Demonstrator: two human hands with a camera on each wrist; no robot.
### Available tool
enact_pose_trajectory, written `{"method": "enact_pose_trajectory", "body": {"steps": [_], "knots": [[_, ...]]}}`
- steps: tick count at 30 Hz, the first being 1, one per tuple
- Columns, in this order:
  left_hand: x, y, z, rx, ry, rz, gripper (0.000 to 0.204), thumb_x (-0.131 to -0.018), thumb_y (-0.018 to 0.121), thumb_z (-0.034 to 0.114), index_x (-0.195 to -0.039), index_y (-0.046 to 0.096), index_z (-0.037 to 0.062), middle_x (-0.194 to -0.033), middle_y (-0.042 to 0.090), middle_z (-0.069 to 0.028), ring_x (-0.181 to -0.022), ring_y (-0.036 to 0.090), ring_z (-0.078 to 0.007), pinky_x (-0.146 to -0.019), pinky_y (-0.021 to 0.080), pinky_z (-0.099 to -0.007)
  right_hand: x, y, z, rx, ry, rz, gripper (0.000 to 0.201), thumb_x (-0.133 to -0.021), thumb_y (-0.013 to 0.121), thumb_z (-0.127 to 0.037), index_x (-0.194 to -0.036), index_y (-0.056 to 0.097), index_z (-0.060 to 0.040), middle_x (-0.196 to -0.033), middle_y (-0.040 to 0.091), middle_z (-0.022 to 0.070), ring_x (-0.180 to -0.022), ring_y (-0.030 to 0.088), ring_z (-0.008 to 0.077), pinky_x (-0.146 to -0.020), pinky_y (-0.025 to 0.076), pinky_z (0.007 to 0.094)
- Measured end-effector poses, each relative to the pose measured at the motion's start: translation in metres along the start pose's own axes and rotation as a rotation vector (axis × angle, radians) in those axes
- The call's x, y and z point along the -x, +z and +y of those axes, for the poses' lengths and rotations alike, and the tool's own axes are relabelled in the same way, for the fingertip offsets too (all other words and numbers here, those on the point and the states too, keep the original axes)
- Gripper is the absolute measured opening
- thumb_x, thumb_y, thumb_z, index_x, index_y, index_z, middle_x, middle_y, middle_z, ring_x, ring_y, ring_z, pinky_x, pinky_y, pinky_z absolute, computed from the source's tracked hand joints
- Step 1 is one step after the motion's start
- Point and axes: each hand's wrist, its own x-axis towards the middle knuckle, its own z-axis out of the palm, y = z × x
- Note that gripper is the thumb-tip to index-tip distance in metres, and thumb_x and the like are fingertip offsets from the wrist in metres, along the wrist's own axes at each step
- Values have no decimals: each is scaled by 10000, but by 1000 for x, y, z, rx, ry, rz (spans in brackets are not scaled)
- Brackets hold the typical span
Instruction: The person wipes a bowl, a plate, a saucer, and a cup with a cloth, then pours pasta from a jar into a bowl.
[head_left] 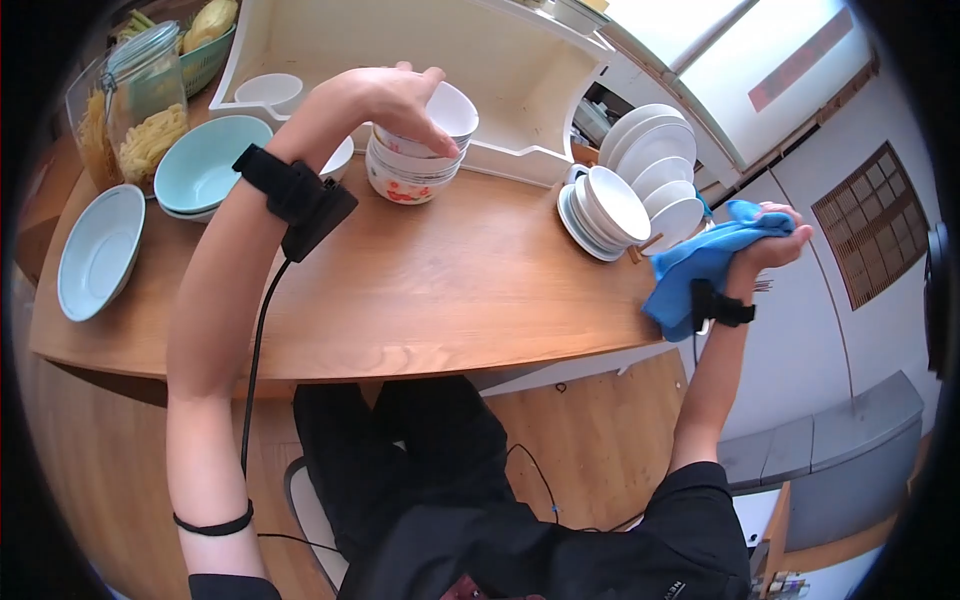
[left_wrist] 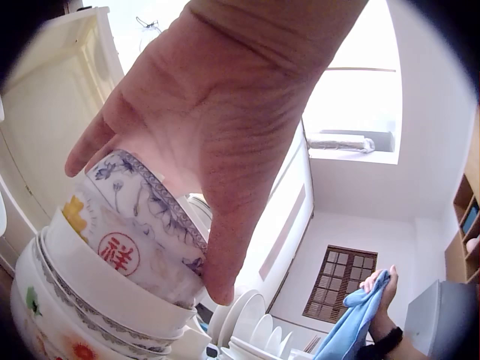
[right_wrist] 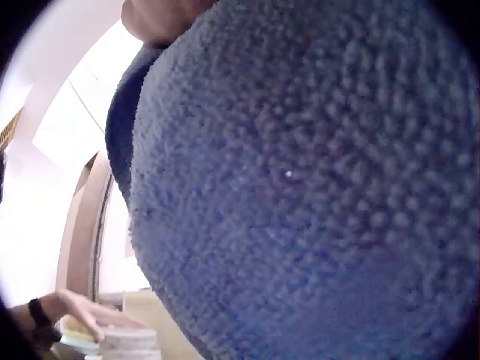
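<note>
My left hand reaches over a stack of patterned bowls near the back of the wooden table. In the left wrist view, thumb and fingers span the top bowl, a white one with blue flowers, gripping it by opposite sides. It sits tilted over several nested bowls, the lower ones with red and orange flowers. At the far right, my right hand holds a blue cloth raised near the table's edge. The cloth fills most of the right wrist view and hides much of that hand.
White plates stand upright at the back right, with small dishes in front. A cream open-fronted cabinet lies behind the stack. Light-blue bowls, an oval dish and a pasta jar occupy the left.
</note>
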Motion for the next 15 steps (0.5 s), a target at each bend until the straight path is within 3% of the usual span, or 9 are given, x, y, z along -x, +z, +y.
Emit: {"method": "enact_pose_trajectory", "body": {"steps": [3, 4, 5, 7, 10, 11, 13, 14, 15], "knots": [[3, -4, 2, -8, 17, -9, 1139, -579, 764, 666, -1431, 361, 27, -1376, 420, -305, -1286, 437, -430, -1032, 433, -477, 69, 24, 15, -156, 129, -254, 505, -1010, 280, -349, -725, 564, -43, -671, 576, 93, -634, 551, 176, -650, 477, 304], [6, -4, 3, 8, 12, -13, 1145, -577, 759, 673, -1428, 363, 17, -1376, 421, -305, -1273, 452, -434, -1030, 435, -472, 98, 30, 18, -32, 84, -407, 410, -1008, 340, -315, -826, 589, -45, -727, 598, 93, -686, 568, 153, -672, 479, 311], [5, -4, 3, 9, 5, -16, 1145, -577, 759, 673, -1428, 363, 17, -1376, 421, -305, -1273, 452, -434, -1030, 435, -472, 117, 39, 1, -167, 369, -693, 334, -996, 416, -282, -902, 606, -24, -788, 631, 102, -739, 598, 201, -715, 491, 357], [3, -1, 1, -9, 13, 8, 1159, -565, 768, 671, -1429, 361, 14, -1369, 421, -315, -1250, 476, -438, -1006, 458, -464, 146, 70, -20, 168, 155, -1226, 319, -986, 479, -277, -1052, 595, 12, -959, 645, 151, -905, 617, 286, -845, 485, 387], [0, 3, -3, 8, 3, 25, 1175, -556, 778, 668, -1434, 353, 13, -1365, 420, -325, -1231, 496, -440, -986, 475, -462, 148, 108, -72, 143, 207, -1839, 471, -963, 542, -357, -1267, 514, 1, -1295, 509, 209, -1227, 488, 335, -1036, 385, 371], [1, 2, -4, 5, -11, 17, 1175, -556, 778, 668, -1434, 353, 13, -1365, 420, -325, -1231, 496, -440, -986, 475, -462, 146, 112, -73, 155, 174, -1934, 520, -924, 599, -369, -1284, 507, -5, -1310, 512, 200, -1228, 492, 337, -1032, 393, 379], [3, 1, -7, 10, 3, 26, 1186, -551, 791, 657, -1440, 342, 13, -1363, 418, -330, -1223, 504, -441, -985, 476, -462, 138, 119, -68, 181, 118, -1923, 564, -888, 649, -367, -1305, 496, -20, -1325, 506, 196, -1232, 490, 340, -1039, 392, 387], [3, 5, -9, 17, 12, 98, 1099, -547, 795, 643, -1372, 442, 7, -1327, 494, -289, -1180, 553, -414, -950, 490, -489, 132, 117, -70, 190, 104, -1843, 618, -836, 704, -376, -1314, 496, -43, -1337, 501, 191, -1232, 490, 344, -1039, 397, 392], [1, 7, -11, 20, 0, 91, 1099, -547, 795, 643, -1372, 442, 7, -1327, 494, -289, -1180, 553, -414, -950, 490, -489, 130, 110, -67, 283, 40, -1793, 683, -783, 753, -400, -1317, 500, -57, -1330, 505, 195, -1230, 492, 352, -1034, 406, 392]]}}
